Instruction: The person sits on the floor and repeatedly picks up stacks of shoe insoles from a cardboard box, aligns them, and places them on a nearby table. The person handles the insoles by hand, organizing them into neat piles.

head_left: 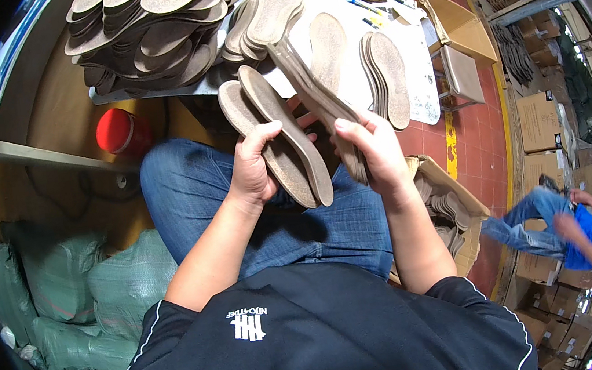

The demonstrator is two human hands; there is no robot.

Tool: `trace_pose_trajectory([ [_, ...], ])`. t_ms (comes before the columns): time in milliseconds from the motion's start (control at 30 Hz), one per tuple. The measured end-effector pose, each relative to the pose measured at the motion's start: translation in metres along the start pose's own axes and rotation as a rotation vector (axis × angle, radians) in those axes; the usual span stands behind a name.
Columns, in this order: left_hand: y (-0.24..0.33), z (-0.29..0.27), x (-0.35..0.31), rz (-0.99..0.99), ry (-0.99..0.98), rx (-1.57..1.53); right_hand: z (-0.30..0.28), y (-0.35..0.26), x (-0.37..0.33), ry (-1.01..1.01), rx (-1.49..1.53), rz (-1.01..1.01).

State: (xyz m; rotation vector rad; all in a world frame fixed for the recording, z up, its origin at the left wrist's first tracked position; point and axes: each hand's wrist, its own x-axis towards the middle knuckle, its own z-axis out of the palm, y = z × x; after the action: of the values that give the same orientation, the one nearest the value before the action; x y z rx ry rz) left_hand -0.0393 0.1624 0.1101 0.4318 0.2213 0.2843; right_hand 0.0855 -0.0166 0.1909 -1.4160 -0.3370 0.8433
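My left hand [255,162] is closed on two brown speckled insoles [277,139], its thumb lying across them as they fan slightly apart. A thicker stack of insoles [314,90] stands tilted in my right hand [374,147], edges toward me and thumb pressed on the near side. Both hands are above my lap, a narrow gap between the two bundles. Just beyond, on the white tabletop [352,67], lie a single insole [327,40], a short row of insoles [390,77] at the right and another small pile [271,14] at the left.
Tall heaps of insoles [152,40] cover the table's far left. A red bucket [114,131] stands below at left, near green woven sacks [130,279]. Right of my legs is a carton [461,202] holding insoles. Another person [574,225] is at the far right, near stacked boxes [539,122].
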Motion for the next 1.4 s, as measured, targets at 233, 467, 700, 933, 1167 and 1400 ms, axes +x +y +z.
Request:
trace_pose_trajectory([
  [233,0.000,-0.001,-0.001,-0.002,0.019,0.037,-0.019,-0.009,0.083,0.509,-0.435,-0.312],
  [467,-0.011,0.007,-0.005,-0.041,0.089,0.031,0.013,0.026,0.131,0.545,-1.299,-0.243],
  [700,-0.004,0.009,-0.007,-0.021,0.067,0.091,0.013,0.027,0.076,0.416,-1.173,-0.416],
  [933,-0.011,0.011,-0.002,0.005,0.063,0.119,0.032,0.051,-0.033,0.099,-0.716,-0.323],
  [1167,-0.029,0.011,0.000,-0.042,0.088,0.221,0.014,0.060,-0.034,0.094,-0.395,-0.039],
  [1400,-0.032,0.005,0.002,0.017,0.129,0.278,0.022,0.049,-0.027,0.114,-0.278,-0.074],
])
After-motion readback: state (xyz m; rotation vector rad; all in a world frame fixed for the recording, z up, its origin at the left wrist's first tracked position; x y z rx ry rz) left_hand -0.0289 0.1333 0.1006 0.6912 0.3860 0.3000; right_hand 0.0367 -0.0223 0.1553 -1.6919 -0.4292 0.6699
